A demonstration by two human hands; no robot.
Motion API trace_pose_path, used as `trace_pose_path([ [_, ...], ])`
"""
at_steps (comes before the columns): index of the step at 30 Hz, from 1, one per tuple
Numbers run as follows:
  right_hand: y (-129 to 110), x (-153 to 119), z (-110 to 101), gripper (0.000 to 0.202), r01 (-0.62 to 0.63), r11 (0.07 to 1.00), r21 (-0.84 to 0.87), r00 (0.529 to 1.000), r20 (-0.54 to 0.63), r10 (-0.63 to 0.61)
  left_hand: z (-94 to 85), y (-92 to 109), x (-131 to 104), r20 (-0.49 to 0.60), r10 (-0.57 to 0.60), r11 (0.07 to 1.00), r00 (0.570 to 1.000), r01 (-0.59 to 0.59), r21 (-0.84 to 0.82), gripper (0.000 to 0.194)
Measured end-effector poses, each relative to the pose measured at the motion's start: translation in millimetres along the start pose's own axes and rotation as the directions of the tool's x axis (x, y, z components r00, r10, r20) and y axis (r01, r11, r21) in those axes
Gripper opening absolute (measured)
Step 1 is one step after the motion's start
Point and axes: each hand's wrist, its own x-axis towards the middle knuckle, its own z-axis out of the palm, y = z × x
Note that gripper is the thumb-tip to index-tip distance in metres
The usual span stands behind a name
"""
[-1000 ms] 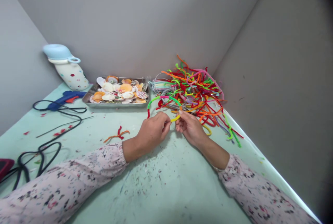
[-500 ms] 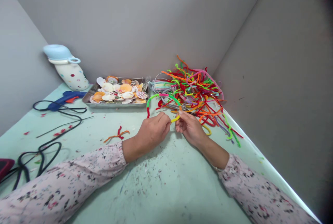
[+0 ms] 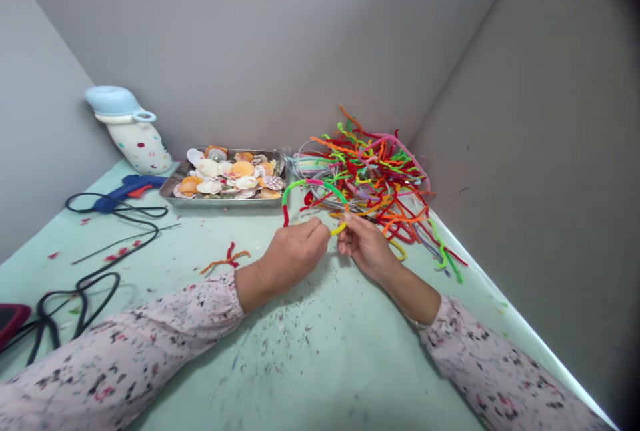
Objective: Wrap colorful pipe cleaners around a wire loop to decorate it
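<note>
A ring wrapped in colored pipe cleaner, with red, green, pink, orange and yellow stretches, is held above the table between both hands. My left hand is closed on its lower left part, knuckles up, hiding that part of the ring. At the lower right, my right hand pinches the ring where orange meets yellow. A short yellow stretch shows between the two hands. Behind them and to the right lies a tangled pile of pipe cleaners in many colors.
A metal tray of seashells stands at the back. A blue glue gun with a dark cord lies at the left, near a tilted white bottle. A twisted orange and red piece lies left of my hands. A red-edged object sits at the far left.
My left hand has shifted and turned very slightly on the ring. The right hand and the ring look almost unchanged.
</note>
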Motion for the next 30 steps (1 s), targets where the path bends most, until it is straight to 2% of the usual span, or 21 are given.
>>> trace_pose_path([
  [13,0.5,1.0,-1.1,0.026,0.007,0.999,0.035,1.000,0.000,-0.007,2.4,-1.1,-0.3,-0.033,-0.013,1.000,0.999,0.012,-0.017,0.017],
  [23,0.2,0.7,-1.2,0.026,-0.015,1.000,0.011,1.000,0.008,0.015,1.5,-2.5,-1.3,-0.024,0.052,0.998,0.998,-0.052,0.024,0.019],
  [30,-2.0,0.8,1.1,0.022,0.025,0.999,0.042,1.000,-0.010,-0.024,2.3,-1.5,0.3,-0.032,-0.118,0.988,0.992,0.115,-0.099,0.013],
])
